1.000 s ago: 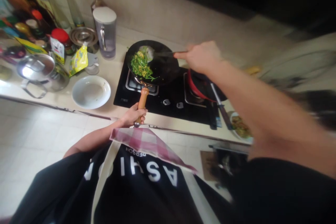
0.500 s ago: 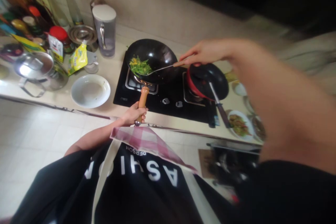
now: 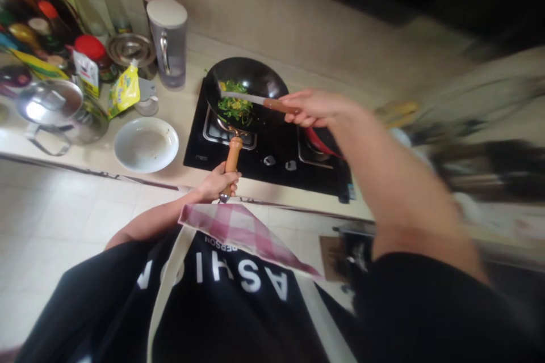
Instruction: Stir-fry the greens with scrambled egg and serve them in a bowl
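Observation:
A black wok (image 3: 266,88) sits on the left burner of the black gas stove (image 3: 251,161). Its wooden handle (image 3: 233,156) points toward me, and my left hand (image 3: 219,182) is wrapped round it near the end. My right hand (image 3: 309,108) grips the wooden handle of a spatula (image 3: 247,96); the metal shaft reaches left across the wok. Chopped greens with yellow bits (image 3: 236,108) lie in the wok's left and middle part, below and around the spatula. The blade is at the wok's left wall, dark and hard to make out.
A white dish (image 3: 146,145) stands left of the stove. Behind it are a yellow pouch (image 3: 123,91), a lidded pitcher (image 3: 168,45), a steel pot (image 3: 55,108) and several bottles. A red pan (image 3: 321,140) on the right burner is partly hidden by my right arm.
My right hand has swung the spatula so that it lies over the greens, its blade now at the wok's left side. The greens have spread toward the middle. My left hand stays put.

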### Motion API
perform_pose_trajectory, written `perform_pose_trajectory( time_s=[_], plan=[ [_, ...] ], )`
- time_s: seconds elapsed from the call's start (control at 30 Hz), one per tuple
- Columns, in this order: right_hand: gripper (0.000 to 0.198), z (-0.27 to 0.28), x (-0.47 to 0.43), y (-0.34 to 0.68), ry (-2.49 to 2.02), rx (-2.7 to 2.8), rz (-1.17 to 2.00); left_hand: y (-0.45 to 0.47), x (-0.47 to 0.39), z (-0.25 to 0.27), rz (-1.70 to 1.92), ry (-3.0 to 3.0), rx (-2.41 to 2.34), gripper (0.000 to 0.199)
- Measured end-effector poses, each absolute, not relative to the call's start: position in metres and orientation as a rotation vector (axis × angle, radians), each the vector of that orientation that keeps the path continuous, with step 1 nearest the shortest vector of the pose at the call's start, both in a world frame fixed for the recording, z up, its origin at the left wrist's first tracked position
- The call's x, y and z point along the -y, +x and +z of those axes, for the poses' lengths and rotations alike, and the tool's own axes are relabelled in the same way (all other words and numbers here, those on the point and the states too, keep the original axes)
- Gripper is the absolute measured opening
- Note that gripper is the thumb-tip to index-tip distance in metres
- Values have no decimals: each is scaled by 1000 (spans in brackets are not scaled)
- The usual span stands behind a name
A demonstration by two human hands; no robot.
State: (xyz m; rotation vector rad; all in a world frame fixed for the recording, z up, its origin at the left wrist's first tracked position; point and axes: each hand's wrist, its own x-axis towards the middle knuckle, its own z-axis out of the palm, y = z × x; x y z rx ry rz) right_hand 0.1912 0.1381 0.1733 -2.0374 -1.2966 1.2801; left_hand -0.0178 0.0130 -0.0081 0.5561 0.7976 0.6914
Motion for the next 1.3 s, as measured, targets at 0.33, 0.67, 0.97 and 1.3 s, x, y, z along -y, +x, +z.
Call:
perform_pose_trajectory(
  time_s=[0.33,0.67,0.97,1.3],
  plan=[
    [36,65,-65,198,-1646,442,1649,-16,-12,-5,711,534,-791,24],
    [18,-8,-61,269,-2426,1685,535,-18,-9,-9,800,588,-837,29],
    [52,-25,-71,257,-2727,2153,234,-27,3,-16,793,619,-833,39],
    [60,-45,-76,265,-2848,2048,248,-28,13,-31,796,615,-789,46]
  ],
)
